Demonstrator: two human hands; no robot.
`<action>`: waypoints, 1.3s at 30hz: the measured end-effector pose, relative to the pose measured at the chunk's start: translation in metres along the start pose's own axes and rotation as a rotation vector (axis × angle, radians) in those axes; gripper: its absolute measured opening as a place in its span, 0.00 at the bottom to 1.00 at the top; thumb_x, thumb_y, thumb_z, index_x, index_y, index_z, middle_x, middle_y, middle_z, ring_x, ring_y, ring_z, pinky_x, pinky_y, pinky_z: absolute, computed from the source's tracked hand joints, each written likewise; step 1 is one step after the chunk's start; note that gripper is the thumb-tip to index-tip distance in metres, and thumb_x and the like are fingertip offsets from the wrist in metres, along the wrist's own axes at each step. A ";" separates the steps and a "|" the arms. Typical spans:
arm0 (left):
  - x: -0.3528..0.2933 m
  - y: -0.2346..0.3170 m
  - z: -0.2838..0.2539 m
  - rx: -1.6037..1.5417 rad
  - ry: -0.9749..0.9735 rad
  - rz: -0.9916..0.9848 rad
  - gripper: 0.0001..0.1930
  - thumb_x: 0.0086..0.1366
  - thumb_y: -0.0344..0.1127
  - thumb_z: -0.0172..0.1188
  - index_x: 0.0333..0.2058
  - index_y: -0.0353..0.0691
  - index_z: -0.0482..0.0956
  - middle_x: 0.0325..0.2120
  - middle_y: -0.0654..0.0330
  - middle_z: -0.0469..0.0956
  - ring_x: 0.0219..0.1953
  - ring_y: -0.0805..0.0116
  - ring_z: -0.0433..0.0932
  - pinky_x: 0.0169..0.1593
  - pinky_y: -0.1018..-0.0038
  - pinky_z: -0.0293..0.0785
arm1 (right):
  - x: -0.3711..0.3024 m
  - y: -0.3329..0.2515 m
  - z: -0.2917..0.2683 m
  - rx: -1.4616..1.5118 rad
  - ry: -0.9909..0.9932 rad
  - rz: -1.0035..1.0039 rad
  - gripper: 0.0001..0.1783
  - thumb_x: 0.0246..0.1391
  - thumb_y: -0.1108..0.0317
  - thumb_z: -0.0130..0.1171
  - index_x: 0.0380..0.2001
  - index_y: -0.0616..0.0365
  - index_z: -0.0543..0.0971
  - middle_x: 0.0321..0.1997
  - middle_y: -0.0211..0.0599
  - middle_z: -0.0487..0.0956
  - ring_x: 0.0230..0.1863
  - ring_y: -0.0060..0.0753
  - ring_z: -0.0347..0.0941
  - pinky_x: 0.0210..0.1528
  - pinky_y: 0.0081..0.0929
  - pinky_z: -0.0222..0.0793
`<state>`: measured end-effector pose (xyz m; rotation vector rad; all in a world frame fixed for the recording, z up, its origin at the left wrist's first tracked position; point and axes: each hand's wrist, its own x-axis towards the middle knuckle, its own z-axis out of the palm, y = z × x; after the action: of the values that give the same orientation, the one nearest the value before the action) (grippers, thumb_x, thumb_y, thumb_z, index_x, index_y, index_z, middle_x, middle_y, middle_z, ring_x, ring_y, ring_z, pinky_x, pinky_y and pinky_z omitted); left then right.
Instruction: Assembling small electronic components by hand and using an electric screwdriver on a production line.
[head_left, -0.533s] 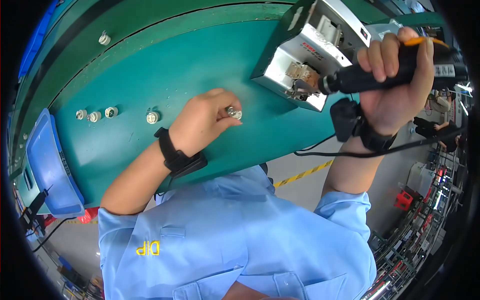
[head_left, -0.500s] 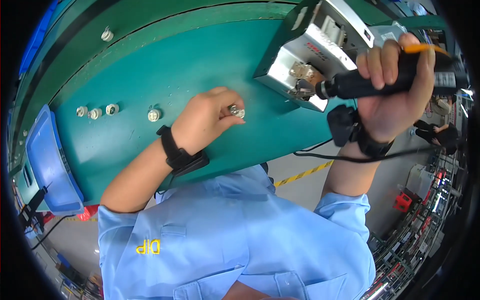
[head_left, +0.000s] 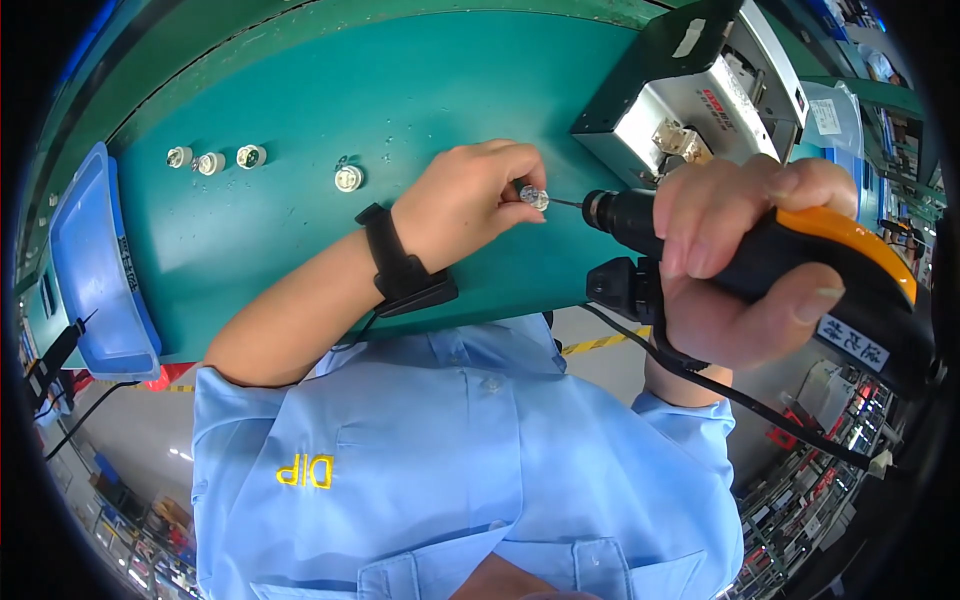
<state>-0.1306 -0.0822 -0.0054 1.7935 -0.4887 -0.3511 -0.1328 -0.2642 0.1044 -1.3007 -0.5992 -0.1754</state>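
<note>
Between the thumb and fingers of my left hand [head_left: 462, 203] is a small round metallic part with a clear or white face [head_left: 538, 199], held above the green mat. My right hand [head_left: 730, 250] is wrapped round a black electric screwdriver [head_left: 625, 221] with an orange lever. Its thin bit points left at the round part, its tip at or very near the part's edge; whether they touch I cannot tell. A similar white round part [head_left: 348, 178] lies on the mat left of my left hand.
A silver and black screw feeder [head_left: 650, 110] stands at the back right. Several more round parts [head_left: 210, 163] sit at the left, beside a blue tray [head_left: 95, 270]. A black pointed tool [head_left: 60, 360] is at the far left. A black cable [head_left: 740, 400] hangs below my right wrist.
My right hand has brought the screwdriver from the feeder down and left to the round part. The view has shifted, and my left hand still holds the same part.
</note>
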 end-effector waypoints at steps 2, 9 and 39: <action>-0.001 -0.001 0.001 0.010 0.016 0.022 0.12 0.53 0.26 0.68 0.35 0.37 0.75 0.31 0.54 0.77 0.29 0.61 0.80 0.33 0.68 0.76 | 0.000 0.001 0.005 -0.055 0.003 0.040 0.29 0.60 0.39 0.50 0.45 0.56 0.65 0.17 0.27 0.67 0.15 0.22 0.61 0.22 0.23 0.58; -0.002 -0.002 -0.001 0.120 0.016 0.116 0.10 0.54 0.27 0.67 0.35 0.38 0.78 0.31 0.56 0.76 0.32 0.57 0.79 0.35 0.65 0.76 | 0.007 -0.004 0.021 -0.246 -0.001 0.184 0.27 0.60 0.42 0.54 0.41 0.56 0.64 0.16 0.28 0.67 0.13 0.23 0.63 0.20 0.23 0.60; -0.008 0.010 0.007 0.297 0.044 0.194 0.08 0.57 0.27 0.64 0.37 0.36 0.80 0.34 0.54 0.74 0.33 0.53 0.77 0.37 0.64 0.76 | 0.020 -0.041 -0.062 -0.095 0.119 -0.089 0.23 0.65 0.47 0.42 0.47 0.55 0.72 0.19 0.26 0.63 0.19 0.21 0.58 0.28 0.24 0.54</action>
<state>-0.1421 -0.0859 0.0021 2.0144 -0.7062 -0.1071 -0.1149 -0.3294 0.1412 -1.3455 -0.5523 -0.3555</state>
